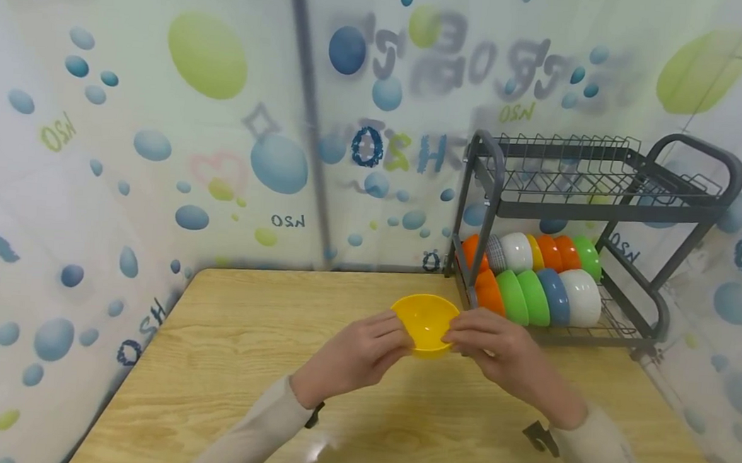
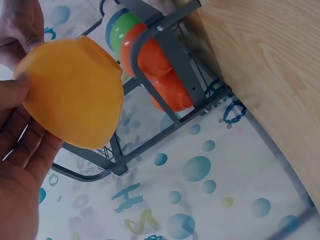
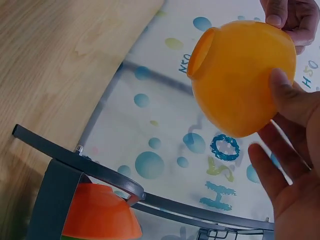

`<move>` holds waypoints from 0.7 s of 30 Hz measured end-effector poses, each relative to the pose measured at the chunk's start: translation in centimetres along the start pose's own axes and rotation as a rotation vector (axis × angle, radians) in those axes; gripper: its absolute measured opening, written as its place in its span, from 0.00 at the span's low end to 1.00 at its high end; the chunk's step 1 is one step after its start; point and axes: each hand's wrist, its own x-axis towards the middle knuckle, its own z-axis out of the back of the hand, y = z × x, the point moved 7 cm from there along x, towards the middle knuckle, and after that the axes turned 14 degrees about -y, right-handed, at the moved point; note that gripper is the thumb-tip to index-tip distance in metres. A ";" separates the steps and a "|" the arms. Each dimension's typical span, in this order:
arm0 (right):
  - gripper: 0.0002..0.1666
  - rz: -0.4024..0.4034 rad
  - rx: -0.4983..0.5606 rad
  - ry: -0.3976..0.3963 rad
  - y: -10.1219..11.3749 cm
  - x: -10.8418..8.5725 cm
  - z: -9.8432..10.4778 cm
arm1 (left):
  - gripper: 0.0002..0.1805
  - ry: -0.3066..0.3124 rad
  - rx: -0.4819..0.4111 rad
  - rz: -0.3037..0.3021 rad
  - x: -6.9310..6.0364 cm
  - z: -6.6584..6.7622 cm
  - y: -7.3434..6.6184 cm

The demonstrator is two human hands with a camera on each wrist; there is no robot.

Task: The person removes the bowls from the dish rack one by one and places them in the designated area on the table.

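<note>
A yellow bowl (image 1: 425, 323) is held up over the wooden table between both hands, its open side toward the head camera. On its left rim the left hand (image 1: 364, 348) pinches it, thumb on one side and fingers on the other. The right hand (image 1: 498, 345) pinches the opposite rim. Both wrist views show the bowl's outer side, orange-yellow there (image 2: 75, 92), and the right wrist view shows its foot ring too. In that view the right thumb presses the bowl (image 3: 240, 80) while some fingers spread away from it.
A dark two-tier dish rack (image 1: 608, 214) stands at the back right. Its lower tier holds two rows of bowls (image 1: 536, 295) in orange, green, blue, white and yellow; the upper wire basket (image 1: 578, 173) is above. A patterned sheet (image 1: 276, 112) covers the walls around the wooden table (image 1: 263, 324).
</note>
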 end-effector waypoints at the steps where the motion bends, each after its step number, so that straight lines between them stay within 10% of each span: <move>1: 0.17 -0.016 -0.001 0.010 -0.2 0.0 -0.1 | 0.06 0.004 -0.001 0.005 -0.1 0.0 0.1; 21: 0.39 -0.510 -0.220 -0.189 -7.5 1.1 2.3 | 0.08 -0.014 0.173 0.167 -3.6 2.3 6.1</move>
